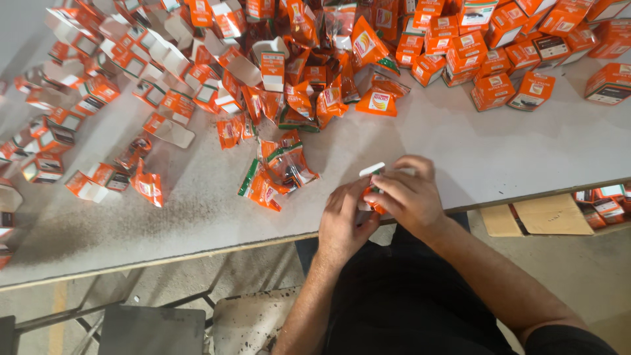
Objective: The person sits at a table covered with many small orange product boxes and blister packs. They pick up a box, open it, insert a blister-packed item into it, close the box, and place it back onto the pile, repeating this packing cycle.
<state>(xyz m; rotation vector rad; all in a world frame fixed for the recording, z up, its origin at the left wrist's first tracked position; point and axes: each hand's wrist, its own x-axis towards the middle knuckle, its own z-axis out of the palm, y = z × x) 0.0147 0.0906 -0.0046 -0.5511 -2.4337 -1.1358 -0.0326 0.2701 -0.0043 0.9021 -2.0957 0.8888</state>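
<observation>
The left hand (343, 220) and the right hand (409, 195) both grip one small orange carton (373, 190) at the near edge of the grey table (499, 151). Orange sachets (279, 172) lie just beside; closed cartons (499, 56) are farther.

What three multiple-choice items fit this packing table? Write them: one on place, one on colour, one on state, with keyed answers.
1. Where are the closed boxes heaped?
A. far right
B. near left edge
C. on the floor

2. Main colour of the small box in the hands?
A. blue
B. orange
C. green

3. How is that box held?
A. lying untouched
B. by one hand
C. between both hands

Answers: 1 A, the pile sits top right of the table. 2 B, orange shows between the fingers. 3 C, left hand and right hand both grip it.
</observation>
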